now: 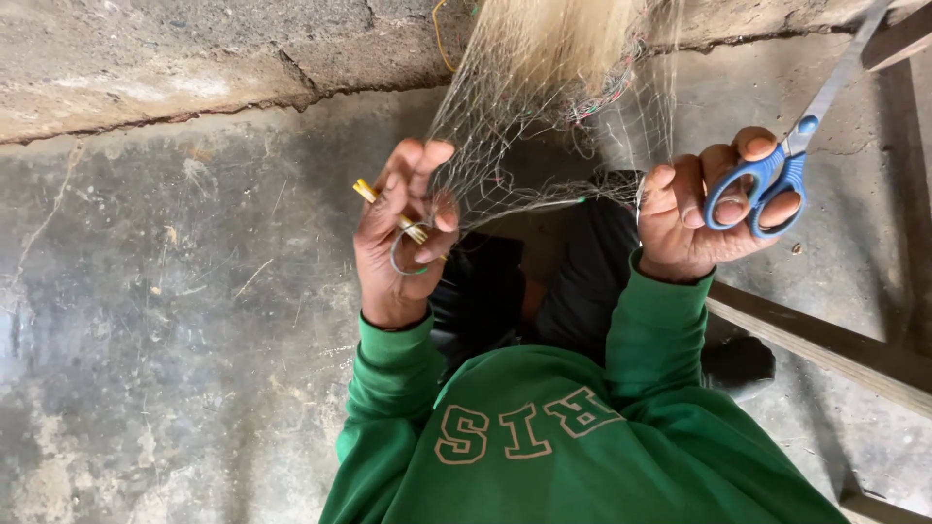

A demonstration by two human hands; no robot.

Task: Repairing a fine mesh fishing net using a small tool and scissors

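1. Head view: my left hand [403,233] is closed around a yellow netting needle [388,206], thumb and fingers pinching the net [544,146] at about 9 o'clock from centre.
2. My right hand [704,218], at 3 o'clock, grips the net's edge with curled fingers while blue-handled scissors [777,170] hang on two of them, blades pointing to 1 o'clock.
3. The net hangs from 12 o'clock, stretched taut between both hands above my knees.
4. I judge the mending mid-way: mesh is held ready, yet I cannot tell which meshes are finished or torn.
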